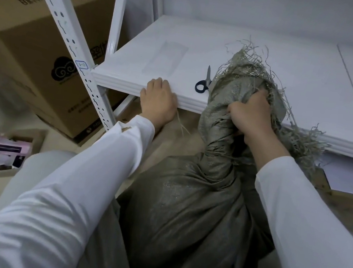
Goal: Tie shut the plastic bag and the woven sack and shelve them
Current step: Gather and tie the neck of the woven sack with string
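- Centrally, the sack (180, 216), grey-green and woven, stands on the floor between the person's arms, just in front of the white shelf (318, 87).
- Its neck is twisted into a rope, and the frayed mouth flops over the shelf's front edge, loose fibres spreading across the board.
- Right grip (250, 113) is clamped on the bunched cloth just below the mouth, fingers buried in the folds.
- Left grip (159, 98) rests on the shelf's front edge with its fingers folded under. A pale strand (181, 123) trails from beneath it; I cannot tell whether it pinches the strand.
- Scissors (203, 83) with dark handles lie on the shelf, touching the sack's neck on its left side.
- Left of the shelf leans a big cardboard box (34, 40) printed with a black cloud logo and dark characters, which are tilted and not readable.
- A white perforated upright (58, 11) crosses in front of the box and carries a small blue-edged label (82, 64); its mark is too small to read.
- Far left on the floor, a pink box (7, 148) sits in an open carton, its dark label strip illegible.
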